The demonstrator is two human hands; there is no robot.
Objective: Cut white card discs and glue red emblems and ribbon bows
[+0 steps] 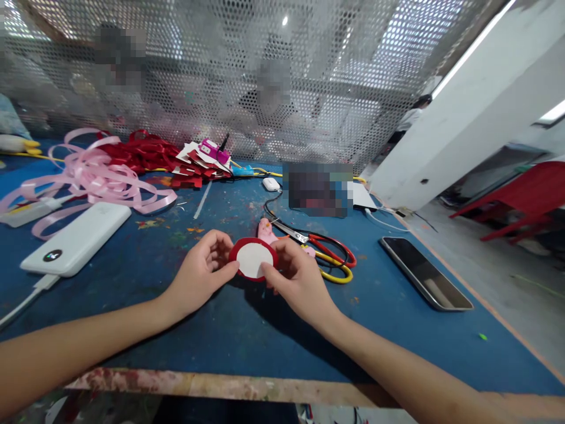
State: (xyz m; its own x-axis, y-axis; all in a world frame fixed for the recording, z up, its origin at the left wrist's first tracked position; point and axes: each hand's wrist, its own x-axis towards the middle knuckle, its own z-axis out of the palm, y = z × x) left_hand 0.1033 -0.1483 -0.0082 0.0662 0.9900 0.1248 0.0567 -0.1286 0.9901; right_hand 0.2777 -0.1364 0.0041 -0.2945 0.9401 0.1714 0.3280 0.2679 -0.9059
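Note:
Between my two hands is a small round disc [255, 260], white in the middle with a red rim. My left hand [203, 263] pinches its left edge, thumb on the white face and fingers curled behind. On the opposite edge, my right hand [299, 275] grips it the same way. The disc is tilted toward me, held just above the blue table. Just behind it, partly hidden, lies a pink object [266, 229] whose kind I cannot make out. Scissors [334, 252] with red and yellow handles lie beyond my right hand.
Pink ribbon [99, 176] is heaped at the left near a white power bank [77, 238]. Red ribbon [141, 152] and red-and-white scraps [194, 168] lie at the back. A phone [426, 274] rests at the right. A perforated metal screen [198, 76] stands behind the table.

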